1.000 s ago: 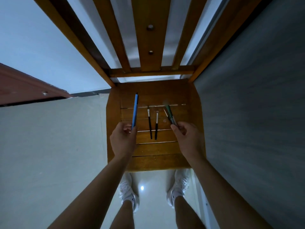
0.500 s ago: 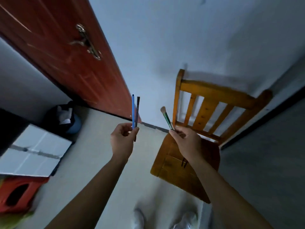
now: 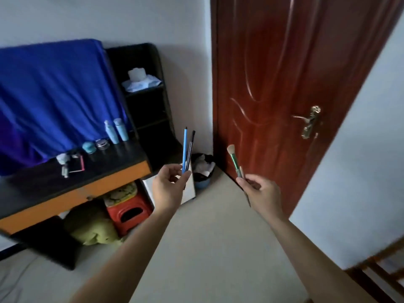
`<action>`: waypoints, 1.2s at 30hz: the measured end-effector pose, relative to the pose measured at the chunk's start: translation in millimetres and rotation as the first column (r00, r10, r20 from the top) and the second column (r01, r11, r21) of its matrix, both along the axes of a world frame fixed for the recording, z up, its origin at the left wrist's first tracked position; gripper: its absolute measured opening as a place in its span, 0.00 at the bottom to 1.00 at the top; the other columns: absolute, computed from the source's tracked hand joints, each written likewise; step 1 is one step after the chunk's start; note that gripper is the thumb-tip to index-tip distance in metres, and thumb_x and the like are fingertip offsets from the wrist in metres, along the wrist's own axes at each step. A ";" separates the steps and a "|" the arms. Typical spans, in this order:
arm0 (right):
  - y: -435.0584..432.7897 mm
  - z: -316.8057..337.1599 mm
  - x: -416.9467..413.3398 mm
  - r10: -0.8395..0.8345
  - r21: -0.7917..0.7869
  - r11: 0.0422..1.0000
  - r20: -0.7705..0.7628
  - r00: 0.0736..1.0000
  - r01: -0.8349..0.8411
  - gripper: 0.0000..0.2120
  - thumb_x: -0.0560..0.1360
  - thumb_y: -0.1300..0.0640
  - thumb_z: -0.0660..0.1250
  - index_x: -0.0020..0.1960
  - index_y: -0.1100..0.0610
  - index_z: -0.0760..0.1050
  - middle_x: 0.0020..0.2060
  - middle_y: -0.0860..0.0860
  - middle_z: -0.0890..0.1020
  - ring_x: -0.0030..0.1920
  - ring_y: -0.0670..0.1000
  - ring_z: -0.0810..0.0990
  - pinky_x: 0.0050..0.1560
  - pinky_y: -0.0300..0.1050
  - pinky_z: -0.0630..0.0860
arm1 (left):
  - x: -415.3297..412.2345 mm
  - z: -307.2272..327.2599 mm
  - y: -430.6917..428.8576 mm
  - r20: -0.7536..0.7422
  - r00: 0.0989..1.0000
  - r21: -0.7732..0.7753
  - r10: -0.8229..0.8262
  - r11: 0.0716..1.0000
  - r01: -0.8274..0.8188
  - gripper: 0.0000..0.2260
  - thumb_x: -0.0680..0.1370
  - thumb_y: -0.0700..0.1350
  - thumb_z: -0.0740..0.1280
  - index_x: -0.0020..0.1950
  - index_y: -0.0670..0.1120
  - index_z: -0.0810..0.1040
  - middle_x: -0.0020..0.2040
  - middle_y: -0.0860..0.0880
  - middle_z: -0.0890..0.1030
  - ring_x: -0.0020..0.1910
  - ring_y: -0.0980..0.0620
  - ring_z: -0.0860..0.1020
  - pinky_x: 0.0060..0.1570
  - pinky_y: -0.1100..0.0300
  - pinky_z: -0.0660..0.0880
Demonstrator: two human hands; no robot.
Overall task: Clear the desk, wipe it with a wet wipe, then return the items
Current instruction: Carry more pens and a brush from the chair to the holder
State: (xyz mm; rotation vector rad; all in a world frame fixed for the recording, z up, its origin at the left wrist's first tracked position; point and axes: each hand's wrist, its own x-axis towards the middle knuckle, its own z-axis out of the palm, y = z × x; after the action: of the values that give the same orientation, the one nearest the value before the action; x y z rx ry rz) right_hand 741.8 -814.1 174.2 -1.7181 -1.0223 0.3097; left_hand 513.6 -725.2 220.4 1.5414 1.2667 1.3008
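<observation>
My left hand [image 3: 169, 188] pinches a blue pencil [image 3: 185, 149] and a thin black brush [image 3: 190, 149], both upright. My right hand [image 3: 261, 193] grips a green-handled makeup brush [image 3: 234, 160] with a pale tip, plus a thinner brush beside it. Both hands are raised in the air to the right of the desk. The dark desk [image 3: 122, 153] with an orange front edge stands at the left. On it are two pale blue bottles [image 3: 115, 131], a teal jar [image 3: 88, 147], a silver jar [image 3: 102, 144], a pink-edged card [image 3: 76, 165] and a small white bottle [image 3: 62, 160].
A blue cloth [image 3: 54, 95] hangs behind the desk. Black shelves [image 3: 148, 106] hold a tissue pack [image 3: 140, 80]. Under the desk are a red stool [image 3: 129, 212] and a green plush [image 3: 91, 228]. A bin [image 3: 202, 171] stands by the red door [image 3: 284, 84]. The wooden chair [image 3: 382, 265] is at the lower right.
The view has swung left from the chair to the desk. Both hands lifted the pencil and brushes off the chair seat and carry them toward the desk.
</observation>
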 end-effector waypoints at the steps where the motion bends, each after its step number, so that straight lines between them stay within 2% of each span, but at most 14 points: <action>1: 23.9 2.9 -25.3 0.037 0.013 0.999 -0.011 0.999 -0.037 0.09 0.72 0.49 0.78 0.49 0.52 0.87 0.31 0.36 0.81 0.36 0.33 0.80 0.37 0.26 0.70 | -32.9 2.0 14.3 -0.019 0.999 0.012 0.037 0.999 -0.037 0.09 0.72 0.44 0.78 0.44 0.54 0.79 0.36 0.54 0.82 0.33 0.55 0.79 0.34 0.62 0.75; 4: 98.7 5.5 -111.6 0.175 0.006 0.985 -0.041 0.984 -0.175 0.09 0.71 0.50 0.78 0.48 0.54 0.87 0.32 0.35 0.81 0.36 0.32 0.80 0.37 0.25 0.70 | -137.1 4.2 58.5 -0.031 0.983 0.006 0.180 0.984 -0.180 0.09 0.71 0.45 0.78 0.44 0.54 0.80 0.37 0.53 0.82 0.36 0.49 0.80 0.37 0.53 0.78; 7: 154.9 2.1 -177.2 0.289 -0.035 0.956 -0.070 0.955 -0.292 0.10 0.72 0.49 0.78 0.48 0.54 0.87 0.33 0.36 0.83 0.38 0.34 0.81 0.40 0.27 0.72 | -209.7 -0.7 91.8 -0.022 0.950 -0.014 0.313 0.950 -0.313 0.09 0.70 0.46 0.78 0.42 0.56 0.79 0.38 0.59 0.82 0.35 0.53 0.80 0.37 0.54 0.79; 12: 234.9 -10.7 -247.2 0.415 -0.073 0.904 -0.083 0.906 -0.421 0.08 0.72 0.46 0.77 0.47 0.49 0.86 0.35 0.36 0.84 0.39 0.37 0.82 0.39 0.28 0.73 | -279.5 -24.5 140.8 -0.004 0.897 -0.088 0.442 0.894 -0.440 0.09 0.70 0.46 0.79 0.42 0.55 0.80 0.38 0.57 0.83 0.35 0.54 0.81 0.37 0.57 0.78; 15: 285.2 -24.6 -273.7 0.461 -0.098 0.874 -0.137 0.877 -0.475 0.10 0.72 0.46 0.77 0.49 0.50 0.86 0.37 0.42 0.86 0.40 0.40 0.83 0.45 0.38 0.78 | -299.1 -40.2 172.4 -0.011 0.874 -0.132 0.485 0.866 -0.482 0.09 0.70 0.45 0.79 0.43 0.53 0.80 0.38 0.59 0.83 0.33 0.58 0.81 0.36 0.58 0.78; 16: 301.2 -28.4 -280.0 0.476 -0.097 0.865 -0.150 0.867 -0.492 0.10 0.72 0.46 0.77 0.50 0.50 0.86 0.38 0.43 0.86 0.40 0.40 0.83 0.46 0.38 0.78 | -303.5 -43.4 184.3 -0.017 0.871 -0.144 0.492 0.861 -0.489 0.09 0.70 0.45 0.79 0.43 0.53 0.80 0.37 0.58 0.83 0.33 0.58 0.80 0.36 0.56 0.79; 19: 367.7 -40.3 -299.1 0.535 -0.075 0.830 -0.173 0.827 -0.553 0.11 0.73 0.46 0.76 0.50 0.52 0.86 0.38 0.43 0.86 0.42 0.38 0.83 0.45 0.33 0.77 | -318.2 -50.5 240.1 -0.045 0.856 -0.147 0.514 0.844 -0.515 0.09 0.70 0.45 0.79 0.44 0.52 0.81 0.37 0.52 0.82 0.36 0.51 0.81 0.39 0.53 0.79; 22: 437.3 -44.8 -314.1 0.552 -0.052 0.820 -0.190 0.812 -0.569 0.09 0.73 0.47 0.77 0.49 0.51 0.86 0.35 0.39 0.84 0.40 0.34 0.81 0.40 0.26 0.73 | -329.5 -46.3 302.0 -0.075 0.838 -0.127 0.540 0.829 -0.545 0.09 0.70 0.44 0.79 0.44 0.52 0.81 0.37 0.49 0.82 0.35 0.52 0.80 0.38 0.54 0.79; 26: 518.1 -44.8 -331.7 0.593 -0.077 0.782 -0.212 0.777 -0.619 0.06 0.73 0.45 0.76 0.45 0.47 0.85 0.35 0.39 0.85 0.40 0.37 0.83 0.42 0.33 0.77 | -342.0 -44.2 375.6 -0.099 0.793 -0.143 0.601 0.780 -0.609 0.09 0.69 0.44 0.80 0.43 0.50 0.81 0.35 0.49 0.83 0.31 0.59 0.78 0.34 0.61 0.78; 28: 555.6 -47.2 -338.1 0.611 -0.102 0.765 -0.201 0.766 -0.636 0.06 0.72 0.44 0.76 0.44 0.45 0.85 0.35 0.37 0.84 0.39 0.37 0.82 0.40 0.31 0.75 | -345.7 -51.2 406.6 -0.101 0.782 -0.178 0.615 0.763 -0.622 0.09 0.69 0.43 0.80 0.43 0.49 0.81 0.34 0.49 0.83 0.29 0.60 0.78 0.30 0.65 0.76; 32: 609.2 -61.8 -353.2 0.626 -0.180 0.735 -0.191 0.756 -0.654 0.10 0.72 0.42 0.75 0.45 0.48 0.85 0.33 0.39 0.84 0.38 0.37 0.81 0.38 0.32 0.73 | -349.0 -71.7 450.4 -0.141 0.783 -0.272 0.606 0.737 -0.619 0.09 0.69 0.43 0.79 0.43 0.47 0.80 0.36 0.48 0.82 0.29 0.58 0.78 0.31 0.63 0.76; 36: 648.7 -85.2 -372.4 0.632 -0.252 0.703 -0.207 0.747 -0.665 0.09 0.71 0.44 0.77 0.45 0.50 0.86 0.30 0.36 0.82 0.35 0.34 0.79 0.37 0.29 0.71 | -359.0 -97.6 492.6 -0.182 0.803 -0.328 0.567 0.735 -0.593 0.09 0.69 0.42 0.79 0.39 0.48 0.80 0.33 0.51 0.82 0.29 0.57 0.77 0.35 0.58 0.77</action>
State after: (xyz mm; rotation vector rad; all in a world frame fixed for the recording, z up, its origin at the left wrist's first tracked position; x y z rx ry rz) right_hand 369.5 -165.4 89.0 -1.5233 -1.5511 1.0636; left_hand 154.7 -232.6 122.8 0.9467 2.0223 1.2683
